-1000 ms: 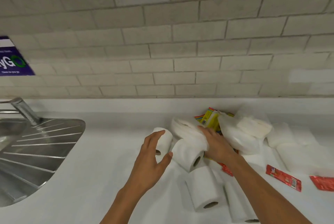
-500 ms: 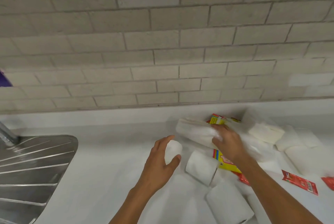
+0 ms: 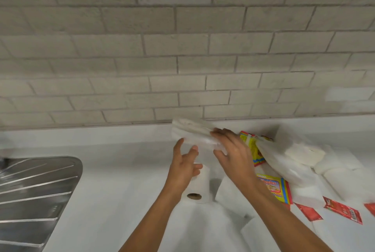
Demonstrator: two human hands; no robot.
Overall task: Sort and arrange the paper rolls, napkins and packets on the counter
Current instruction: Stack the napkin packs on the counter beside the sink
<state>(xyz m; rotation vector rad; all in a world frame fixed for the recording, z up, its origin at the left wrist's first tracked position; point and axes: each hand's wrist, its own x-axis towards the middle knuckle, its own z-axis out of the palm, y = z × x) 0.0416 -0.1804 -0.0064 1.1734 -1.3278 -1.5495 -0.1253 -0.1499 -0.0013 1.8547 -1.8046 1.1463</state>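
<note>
White counter (image 3: pixel 125 170), paper roll (image 3: pixel 199 185) lying on its side, yellow packets (image 3: pixel 274 187), red sachets (image 3: pixel 343 210), steel drainboard (image 3: pixel 38 190) at left

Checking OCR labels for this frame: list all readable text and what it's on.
"iggles", first letters cut off by the arm: on the yellow packet lying flat on the counter.
Smaller print on that packet: too blurred to read.
Second yellow packet behind the right hand: print blurred, unreadable.
Red sachets: a barcode shows, but the text is too small to read.
</note>
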